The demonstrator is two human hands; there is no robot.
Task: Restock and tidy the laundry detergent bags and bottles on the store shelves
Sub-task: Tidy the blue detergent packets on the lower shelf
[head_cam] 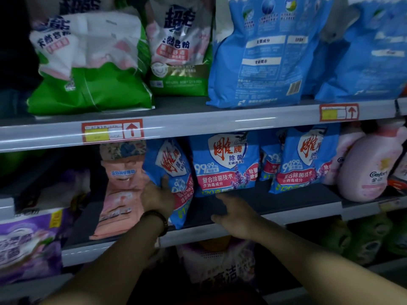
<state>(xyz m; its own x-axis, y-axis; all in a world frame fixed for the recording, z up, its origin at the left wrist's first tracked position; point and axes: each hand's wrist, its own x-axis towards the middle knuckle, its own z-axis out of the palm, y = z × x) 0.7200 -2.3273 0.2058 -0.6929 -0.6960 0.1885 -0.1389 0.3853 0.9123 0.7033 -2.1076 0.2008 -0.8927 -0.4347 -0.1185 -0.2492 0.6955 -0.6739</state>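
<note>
Grey shelf rail [198,126]. Above it: green-and-white bags [88,62], blue bags [264,51] with white panels. Below it: red-lettered blue pouches [224,164], pink bottle [370,170].

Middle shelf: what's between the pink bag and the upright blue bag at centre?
One tilted blue bag, leaning toward the pink bag, with the left hand gripping its edge. Seen in the head view.

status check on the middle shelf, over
Left hand grips leaning blue bag. Right hand open over shelf. Pink bag slumped beside it.

Left hand [157,197] on blue bag [172,164] (tilted)
</note>
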